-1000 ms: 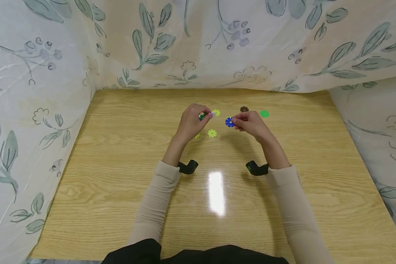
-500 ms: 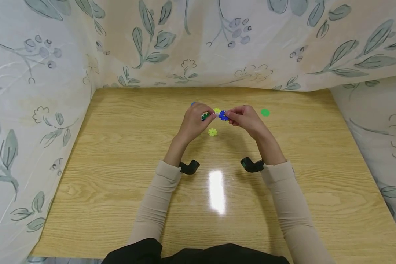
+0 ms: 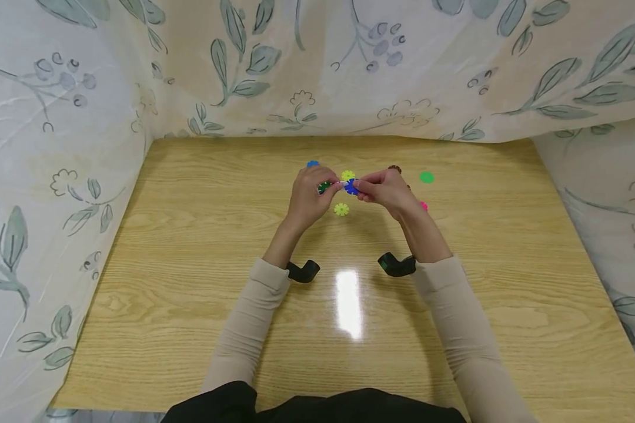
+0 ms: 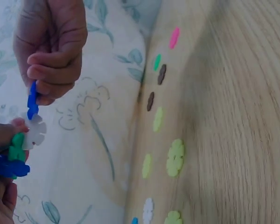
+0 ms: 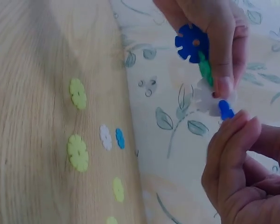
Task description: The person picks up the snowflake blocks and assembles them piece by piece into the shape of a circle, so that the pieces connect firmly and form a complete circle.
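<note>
My left hand (image 3: 311, 191) pinches a short chain of notched plastic discs above the table. In that chain are a blue disc (image 5: 191, 43), a green disc (image 5: 205, 69) and a white disc (image 4: 36, 131), slotted together at angles. From the other side my right hand (image 3: 388, 191) pinches a second blue disc (image 4: 32, 100) between thumb and fingers. Its edge meets the rim of the white disc, near the left thumb. Fingers hide part of both blue discs.
Loose discs lie flat on the wooden table (image 3: 190, 235): several yellow discs (image 3: 341, 209), a green disc (image 3: 427, 177), a pink disc (image 3: 424, 205), two brown discs (image 4: 162, 74), a white disc (image 5: 106, 136) and a light blue disc (image 3: 313, 164). Floral cloth (image 3: 317, 70) hangs around the back and sides.
The right hand has moved left with its blue disc, from a gap away to contact with the white disc. The left hand has stayed almost in place, still gripping the chain.
</note>
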`<state>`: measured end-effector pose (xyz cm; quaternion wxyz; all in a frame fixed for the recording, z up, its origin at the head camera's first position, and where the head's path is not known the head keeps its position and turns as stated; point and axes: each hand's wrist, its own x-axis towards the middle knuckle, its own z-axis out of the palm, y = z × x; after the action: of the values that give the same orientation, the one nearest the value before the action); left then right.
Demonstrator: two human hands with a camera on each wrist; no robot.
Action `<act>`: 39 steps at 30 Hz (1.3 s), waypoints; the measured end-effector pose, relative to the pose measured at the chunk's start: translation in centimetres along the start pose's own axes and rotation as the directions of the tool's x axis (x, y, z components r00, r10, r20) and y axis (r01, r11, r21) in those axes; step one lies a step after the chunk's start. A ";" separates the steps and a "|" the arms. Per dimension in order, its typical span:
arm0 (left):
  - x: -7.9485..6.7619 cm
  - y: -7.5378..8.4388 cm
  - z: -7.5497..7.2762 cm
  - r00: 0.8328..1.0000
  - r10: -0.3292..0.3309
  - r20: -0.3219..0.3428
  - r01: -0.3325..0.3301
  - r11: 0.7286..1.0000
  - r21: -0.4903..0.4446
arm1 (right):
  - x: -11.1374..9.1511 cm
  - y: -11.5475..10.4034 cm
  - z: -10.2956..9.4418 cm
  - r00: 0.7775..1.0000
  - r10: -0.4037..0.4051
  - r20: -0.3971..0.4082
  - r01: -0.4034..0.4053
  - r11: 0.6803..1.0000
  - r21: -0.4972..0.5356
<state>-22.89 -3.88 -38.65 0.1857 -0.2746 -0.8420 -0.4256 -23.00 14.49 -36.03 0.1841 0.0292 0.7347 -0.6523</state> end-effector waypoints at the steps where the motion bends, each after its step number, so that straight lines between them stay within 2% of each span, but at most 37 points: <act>1: 0.0 -0.1 0.0 1.000 -0.002 -0.004 0.002 1.000 -0.007 | 0.0 -0.1 0.0 1.000 0.001 0.009 -0.001 1.000 0.005; 10: -0.3 -0.2 0.3 0.998 0.030 -0.050 -0.034 0.996 -0.081 | -0.2 -0.5 -0.1 0.999 0.013 0.047 -0.016 0.999 0.045; 16: -0.1 -0.1 -0.2 0.999 0.022 0.029 -0.021 0.999 -0.032 | 0.1 -0.3 -0.2 0.999 0.021 0.035 -0.021 1.000 -0.008; 19: 0.2 0.1 -0.8 0.996 0.019 0.086 -0.020 1.000 0.011 | 0.2 -0.2 -0.3 0.998 0.005 0.065 -0.002 0.999 -0.048; 25: 0.5 0.0 -1.4 0.986 0.016 0.165 -0.017 1.000 0.005 | 0.5 -0.4 -0.2 0.994 -0.013 0.105 0.020 0.998 -0.060; 35: 0.5 0.0 -1.3 0.974 -0.017 0.226 0.020 1.000 -0.009 | 0.8 -0.5 0.5 0.994 0.009 0.108 -0.003 0.998 -0.058; 39: 0.3 -0.3 -1.4 0.974 -0.031 0.226 0.028 0.999 0.019 | 0.9 -0.2 0.5 0.994 -0.015 0.107 0.024 0.996 -0.084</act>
<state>-23.14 -5.07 -37.89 0.0843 -0.3074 -0.8650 -0.3876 -23.82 13.82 -36.19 0.2176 -0.0208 0.7513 -0.6227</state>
